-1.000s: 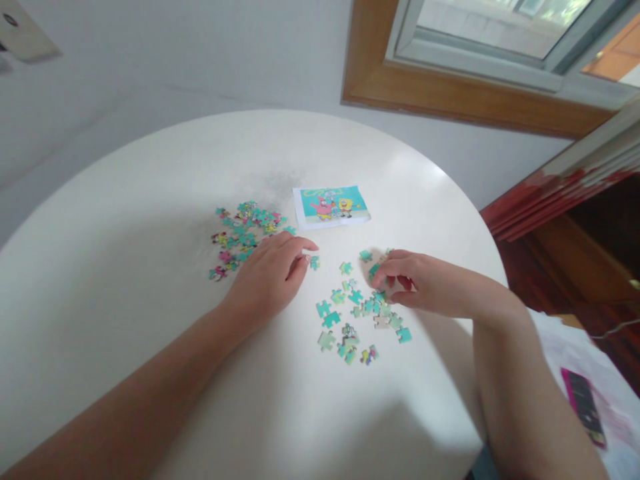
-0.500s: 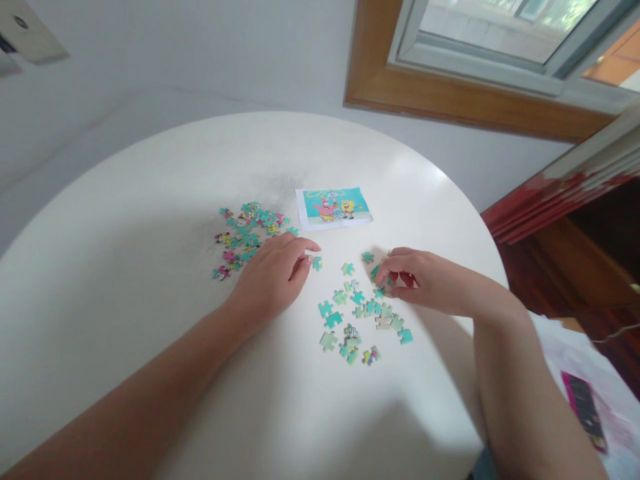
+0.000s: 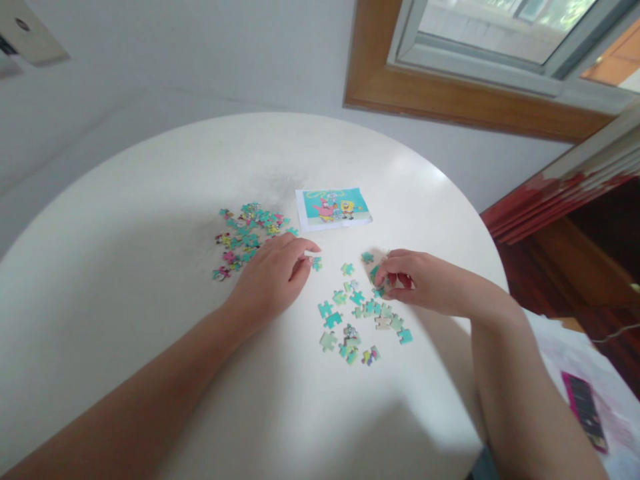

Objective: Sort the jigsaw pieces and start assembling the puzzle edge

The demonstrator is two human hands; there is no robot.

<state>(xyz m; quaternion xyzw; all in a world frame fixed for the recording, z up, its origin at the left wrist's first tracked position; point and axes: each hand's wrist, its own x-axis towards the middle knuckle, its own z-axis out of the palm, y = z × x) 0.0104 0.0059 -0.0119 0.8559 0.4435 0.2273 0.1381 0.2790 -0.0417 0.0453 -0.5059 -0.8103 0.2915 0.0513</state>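
A round white worktop carries everything, its far edge close to the wall under a wood-framed window. Near the middle, toward the far edge, lies the reference picture, a small card with cartoon figures on a teal ground. Left of the card sits a dense heap of puzzle pieces, teal, pink and yellow. A looser scatter of teal pieces spreads nearer the worktop's near-right edge, between the two forearms.

The left hand rests palm down between heap and scatter, fingers loosely curled and narrow, its fingertips just touching a single teal piece that lies flat on the worktop. The right hand sits at the far right side of the scatter, fingers bent in and pinched together over a small teal piece at its fingertips; whether that piece is lifted or flat on the worktop cannot be told. Beyond the worktop's right edge a dark phone-like object lies on pale paper
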